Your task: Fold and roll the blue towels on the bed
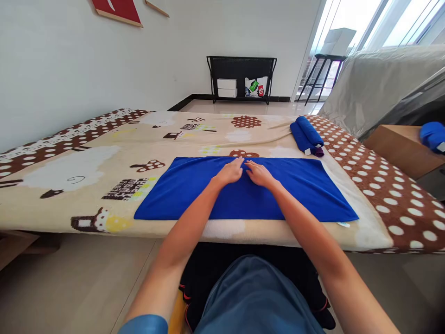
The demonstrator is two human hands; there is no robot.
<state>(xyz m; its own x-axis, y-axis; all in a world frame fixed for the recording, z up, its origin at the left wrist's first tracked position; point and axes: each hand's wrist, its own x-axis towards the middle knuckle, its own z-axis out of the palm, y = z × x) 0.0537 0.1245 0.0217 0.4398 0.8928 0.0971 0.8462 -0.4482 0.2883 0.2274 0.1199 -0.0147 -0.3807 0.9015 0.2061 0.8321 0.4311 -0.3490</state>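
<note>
A blue towel (194, 190) lies spread flat on the bed, close to its near edge, with a small white tag showing at its near right corner. My left hand (231, 171) rests on the towel near its far edge, fingers stretched out. Beside it, my right hand (258, 173) lies on the same cloth with its fingers extended. The fingertips of both hands almost meet at the towel's middle. Neither hand grips anything.
Rolled blue and purple towels (306, 134) lie on the bed's right side. A patterned blanket (139, 134) covers the bed. To the right, another blue roll (433, 134) sits on a cardboard box (399, 144). A black rack (243, 67) stands against the far wall.
</note>
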